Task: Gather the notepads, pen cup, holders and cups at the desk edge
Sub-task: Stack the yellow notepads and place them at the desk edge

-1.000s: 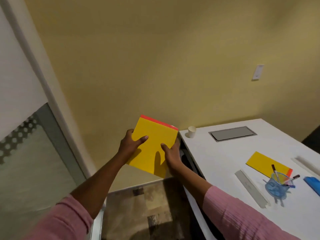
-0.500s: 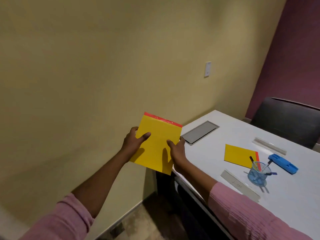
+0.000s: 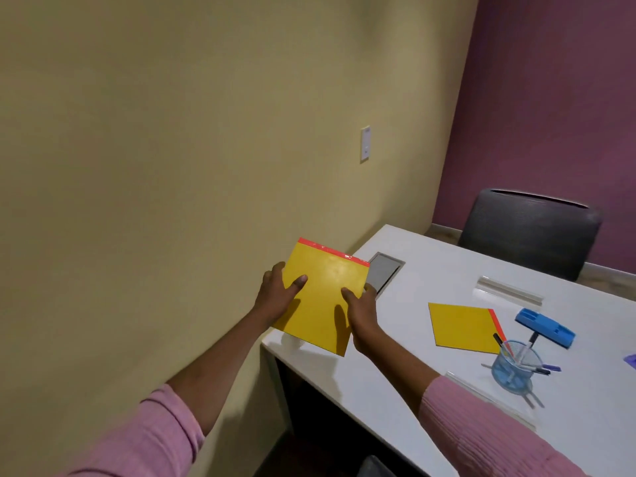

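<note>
A beige wall (image 3: 172,132) fills the view from 7 to 12 o'clock, with a white switch plate (image 3: 365,144) at 1 o'clock. A purple wall (image 3: 557,80) meets it at 2 o'clock. A white desk (image 3: 430,270) spreads toward 4 o'clock, a grey hatch (image 3: 383,271) set in its far corner. A dark chair (image 3: 530,228) stands at 3 o'clock, behind the desk.

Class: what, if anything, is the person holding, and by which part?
A yellow notepad, gripped by both hands: left hand on its left edge, right hand on its right edge.
</note>
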Available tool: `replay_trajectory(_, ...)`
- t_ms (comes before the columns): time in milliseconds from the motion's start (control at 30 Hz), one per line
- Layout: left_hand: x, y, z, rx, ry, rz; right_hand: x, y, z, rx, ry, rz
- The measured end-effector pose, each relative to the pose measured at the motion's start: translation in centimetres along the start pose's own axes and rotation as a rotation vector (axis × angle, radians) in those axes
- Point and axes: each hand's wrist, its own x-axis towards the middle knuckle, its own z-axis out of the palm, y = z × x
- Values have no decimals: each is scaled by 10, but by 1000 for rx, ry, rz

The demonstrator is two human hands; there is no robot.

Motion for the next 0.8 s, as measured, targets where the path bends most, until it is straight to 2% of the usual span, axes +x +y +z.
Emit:
replay_trajectory(500, 184, -59, 107, 58, -302, 111, 147, 43, 18, -181, 282, 56)
replay_trajectory(800, 249, -113, 166, 121, -436, 70, 210, 99, 31, -278, 363, 164)
